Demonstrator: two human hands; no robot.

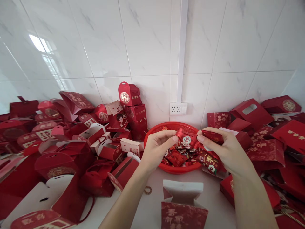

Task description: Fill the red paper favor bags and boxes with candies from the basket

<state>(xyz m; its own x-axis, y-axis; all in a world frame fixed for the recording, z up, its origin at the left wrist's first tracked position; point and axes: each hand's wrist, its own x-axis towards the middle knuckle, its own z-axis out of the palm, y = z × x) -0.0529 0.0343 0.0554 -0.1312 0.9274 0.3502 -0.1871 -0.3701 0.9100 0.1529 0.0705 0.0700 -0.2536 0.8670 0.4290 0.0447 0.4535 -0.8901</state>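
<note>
Over a red plastic basket filled with wrapped candies, my left hand pinches the left end of a red candy packet between thumb and fingers. The packet has a round pale label. At its right end my right hand is closed, also holding several more red packets that hang below the fingers, one with a white flower print. An open red box with a white inner flap stands upright on the table in front of the basket.
Many red gift boxes are heaped on the left, with a stack beside the wall. More boxes pile up on the right. A small twine loop lies on the white table. A wall socket is behind.
</note>
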